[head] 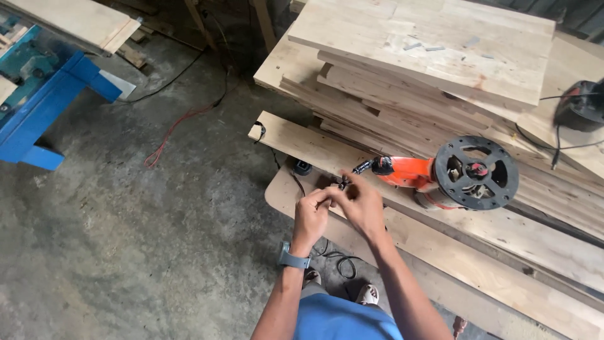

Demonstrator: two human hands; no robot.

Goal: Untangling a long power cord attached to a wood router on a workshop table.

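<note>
An orange power router (440, 177) lies on its side on a long wooden plank (302, 141), its round black base facing me. Its black cord leaves the orange body to the left. My left hand (311, 217) and my right hand (358, 201) meet just left of the tool, fingers pinched together on a small dark part at the cord's end (343, 184). I cannot tell exactly what that part is. A grey watch sits on my left wrist.
Stacked wooden boards (428, 50) fill the upper right, with another black and red power tool (582, 104) on them. A blue machine (38, 94) stands at the far left. Red and black cables (182, 116) trail across the concrete floor.
</note>
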